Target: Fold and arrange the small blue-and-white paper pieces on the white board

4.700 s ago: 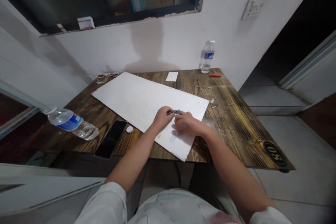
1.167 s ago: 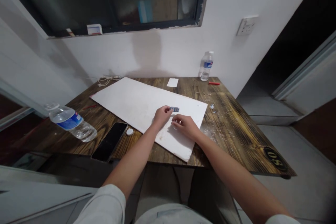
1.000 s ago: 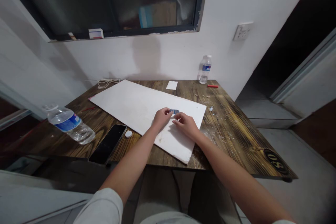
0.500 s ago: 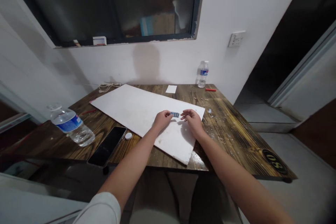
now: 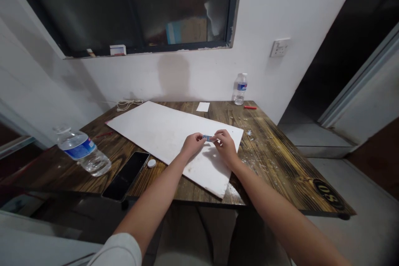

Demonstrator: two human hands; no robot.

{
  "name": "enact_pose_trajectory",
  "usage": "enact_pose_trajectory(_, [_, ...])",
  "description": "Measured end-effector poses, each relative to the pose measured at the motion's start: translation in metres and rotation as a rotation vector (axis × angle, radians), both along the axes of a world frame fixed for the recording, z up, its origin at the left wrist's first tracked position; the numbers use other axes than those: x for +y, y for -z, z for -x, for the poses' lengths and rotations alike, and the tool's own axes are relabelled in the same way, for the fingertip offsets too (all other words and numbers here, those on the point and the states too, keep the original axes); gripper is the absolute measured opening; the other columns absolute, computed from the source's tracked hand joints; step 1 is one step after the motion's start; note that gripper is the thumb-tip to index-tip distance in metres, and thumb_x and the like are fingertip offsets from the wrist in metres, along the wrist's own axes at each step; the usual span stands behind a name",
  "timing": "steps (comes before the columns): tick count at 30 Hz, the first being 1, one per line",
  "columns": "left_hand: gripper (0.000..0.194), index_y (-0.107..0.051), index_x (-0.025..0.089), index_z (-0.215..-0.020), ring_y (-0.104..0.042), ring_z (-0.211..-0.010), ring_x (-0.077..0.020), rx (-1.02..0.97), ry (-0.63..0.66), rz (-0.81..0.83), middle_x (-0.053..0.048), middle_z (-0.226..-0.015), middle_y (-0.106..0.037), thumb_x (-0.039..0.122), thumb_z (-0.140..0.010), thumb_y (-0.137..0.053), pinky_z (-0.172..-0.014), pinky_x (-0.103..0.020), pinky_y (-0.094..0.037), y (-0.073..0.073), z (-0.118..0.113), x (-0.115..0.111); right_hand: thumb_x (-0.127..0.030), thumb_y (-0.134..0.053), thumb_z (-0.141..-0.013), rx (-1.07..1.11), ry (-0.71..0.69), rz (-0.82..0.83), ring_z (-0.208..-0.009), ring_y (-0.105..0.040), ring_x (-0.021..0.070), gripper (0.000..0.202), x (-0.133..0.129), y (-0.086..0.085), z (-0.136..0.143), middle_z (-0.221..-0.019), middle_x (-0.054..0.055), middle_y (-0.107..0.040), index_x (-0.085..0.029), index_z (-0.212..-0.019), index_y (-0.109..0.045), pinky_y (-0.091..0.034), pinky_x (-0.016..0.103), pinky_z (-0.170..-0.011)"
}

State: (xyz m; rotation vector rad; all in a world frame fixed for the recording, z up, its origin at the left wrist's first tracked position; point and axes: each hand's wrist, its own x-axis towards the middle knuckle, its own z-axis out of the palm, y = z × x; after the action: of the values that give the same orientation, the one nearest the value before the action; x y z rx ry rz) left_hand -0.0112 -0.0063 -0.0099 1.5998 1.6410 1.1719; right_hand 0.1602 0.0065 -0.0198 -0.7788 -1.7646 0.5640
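Observation:
A small blue-and-white rectangular piece (image 5: 206,137), too small to name more closely, is held just above the white board (image 5: 162,126). My left hand (image 5: 192,144) pinches its left end between thumb and fingertips. At the other end, the fingertips of my right hand (image 5: 225,146) are closed on its right edge. Part of the piece is hidden behind the fingers. The board lies slantwise on a dark wooden table (image 5: 268,153), under both hands.
To the left are a tilted-looking water bottle (image 5: 81,149), a black phone (image 5: 126,176) and a white cap (image 5: 151,163). A second bottle (image 5: 240,89), a red pen-like object (image 5: 250,107), a white paper (image 5: 203,107) and a cable (image 5: 127,104) lie toward the wall. Small scraps (image 5: 249,133) dot the right side.
My right hand has moved left, and its fingers have closed on the right end of the small blue-and-white piece. My left hand keeps its pinch, and the piece looks turned slightly.

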Motion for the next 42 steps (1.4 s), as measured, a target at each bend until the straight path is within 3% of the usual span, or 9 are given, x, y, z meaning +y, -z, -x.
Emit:
enact_pose_trajectory(4, [0.017,-0.067,0.017,-0.074,-0.059,-0.068,-0.0167,-0.015,0.028,-0.011,-0.003,-0.074,-0.068,0.034,-0.075,-0.065,-0.064,-0.029,-0.042,0.002,0.000,0.001,-0.025,-0.052,-0.090,-0.098,-0.037,-0.046,-0.082,-0.059,0.0205,0.019,0.000,0.001,0.001,-0.087,0.006,-0.062,-0.024,-0.090,-0.071,-0.048,0.035,-0.075])
enact_pose_trajectory(7, [0.018,-0.069,0.017,-0.077,-0.060,-0.071,-0.0173,-0.018,0.066,-0.015,-0.003,-0.074,-0.068,0.034,-0.074,-0.065,-0.065,-0.029,-0.043,0.003,0.000,0.001,-0.028,-0.058,-0.089,-0.164,0.027,-0.001,-0.080,-0.059,0.0211,0.017,0.002,0.002,-0.001,-0.085,0.005,-0.067,-0.024,-0.101,-0.069,-0.047,0.036,-0.075])
enact_pose_trajectory(13, [0.022,-0.070,0.016,-0.075,-0.056,-0.068,-0.0149,0.018,0.160,-0.019,-0.003,-0.073,-0.067,0.038,-0.074,-0.067,-0.063,-0.027,-0.040,0.000,-0.003,-0.002,-0.040,-0.061,-0.089,-0.211,0.145,0.026,-0.075,-0.055,0.0209,0.023,0.005,-0.002,-0.009,-0.074,0.005,-0.063,-0.022,-0.076,-0.068,-0.043,0.033,-0.070])
enact_pose_trajectory(18, [0.024,-0.070,0.016,-0.077,-0.056,-0.067,-0.0143,-0.038,0.201,0.014,-0.004,-0.074,-0.068,0.040,-0.074,-0.068,-0.061,-0.026,-0.039,0.000,-0.004,-0.005,-0.039,-0.063,-0.089,-0.180,0.130,-0.043,-0.092,-0.055,0.0247,0.022,0.008,-0.001,-0.011,-0.092,0.009,-0.062,-0.023,-0.077,-0.072,-0.044,0.040,-0.082])
enact_pose_trajectory(25, [0.016,-0.073,0.017,-0.081,-0.060,-0.072,-0.0160,0.078,0.245,0.021,-0.003,-0.077,-0.071,0.029,-0.071,-0.069,-0.066,-0.027,-0.041,0.006,0.002,0.000,-0.026,-0.069,-0.083,-0.245,0.083,0.095,-0.088,-0.060,0.0219,0.005,0.012,0.004,-0.009,-0.091,0.006,-0.068,-0.022,-0.086,-0.071,-0.045,0.036,-0.080])
enact_pose_trajectory(29, [0.018,-0.073,0.018,-0.082,-0.060,-0.072,-0.0167,0.127,0.243,0.000,-0.003,-0.077,-0.071,0.030,-0.071,-0.069,-0.066,-0.028,-0.042,0.008,0.004,0.002,-0.023,-0.070,-0.082,-0.324,0.120,0.180,-0.083,-0.061,0.0211,0.025,0.012,0.005,-0.008,-0.093,0.006,-0.072,-0.022,-0.108,-0.069,-0.044,0.035,-0.077])
enact_pose_trajectory(35, [0.016,-0.073,0.018,-0.084,-0.061,-0.074,-0.0161,0.223,0.226,-0.056,-0.002,-0.080,-0.070,0.026,-0.071,-0.067,-0.069,-0.027,-0.044,0.008,0.004,0.003,-0.026,-0.067,-0.085,-0.543,0.159,0.147,-0.087,-0.059,0.0209,0.010,0.009,0.000,-0.009,-0.088,0.006,-0.070,-0.021,-0.087,-0.075,-0.040,0.030,-0.076])
enact_pose_trajectory(42, [0.023,-0.071,0.019,-0.093,-0.061,-0.082,-0.0163,0.300,0.212,-0.102,-0.003,-0.090,-0.068,0.018,-0.070,-0.068,-0.074,-0.028,-0.047,0.004,0.002,0.003,-0.030,-0.064,-0.089,-0.564,0.169,0.114,-0.091,-0.057,0.0199,0.014,0.005,-0.008,-0.011,-0.092,0.006,-0.068,-0.021,-0.092,-0.074,-0.038,0.029,-0.079])
